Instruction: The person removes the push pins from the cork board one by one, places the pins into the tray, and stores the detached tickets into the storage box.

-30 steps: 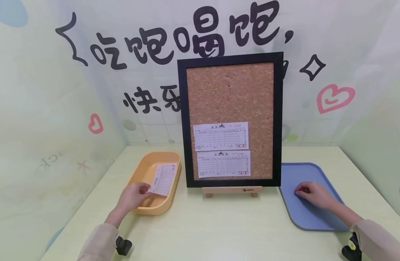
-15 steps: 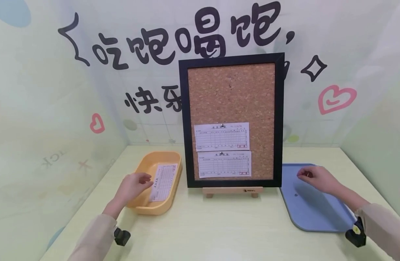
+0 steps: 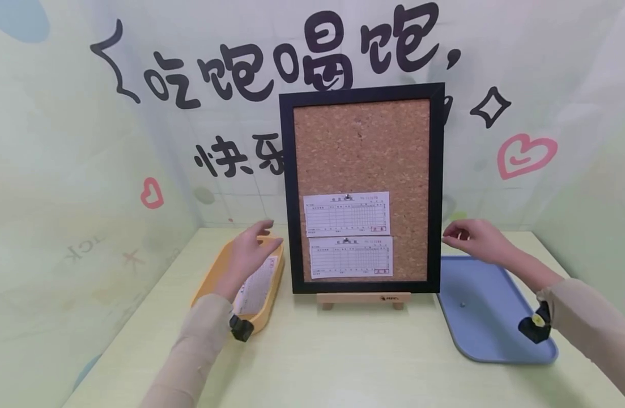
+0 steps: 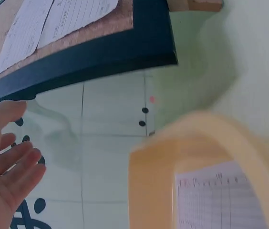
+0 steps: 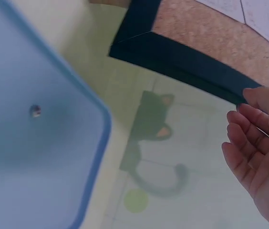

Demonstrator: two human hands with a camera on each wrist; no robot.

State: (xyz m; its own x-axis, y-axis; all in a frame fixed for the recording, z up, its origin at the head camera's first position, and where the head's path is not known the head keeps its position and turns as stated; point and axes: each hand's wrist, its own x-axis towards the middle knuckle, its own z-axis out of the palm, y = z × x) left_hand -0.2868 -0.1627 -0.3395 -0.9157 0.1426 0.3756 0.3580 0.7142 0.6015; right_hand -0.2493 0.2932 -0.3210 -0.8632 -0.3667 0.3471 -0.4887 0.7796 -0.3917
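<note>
A black-framed corkboard (image 3: 363, 147) stands upright on a small wooden easel (image 3: 363, 297). Two printed receipt slips are pinned low on it, an upper slip (image 3: 322, 218) and a lower slip (image 3: 337, 263). My left hand (image 3: 248, 252) is over the yellow bin (image 3: 210, 277), fingers loosely spread beside the board's left edge, holding nothing. Under that hand, another receipt slip (image 3: 256, 286) lies in the bin, partly hidden. At the board's right edge is my right hand (image 3: 477, 238), thumb (image 5: 258, 98) close to the frame and fingers loosely bent; contact cannot be told.
On the right, a blue tray (image 3: 483, 331) bears a small metallic pin (image 3: 462, 305). A pale table (image 3: 353, 362) extends in front of the easel. Printed wall sheets (image 3: 230, 198) enclose the back and sides.
My left hand let go of the slip, which now lies in the bin, and moved up and right to the board. My right hand left the tray and moved up and left, leaving the pin there.
</note>
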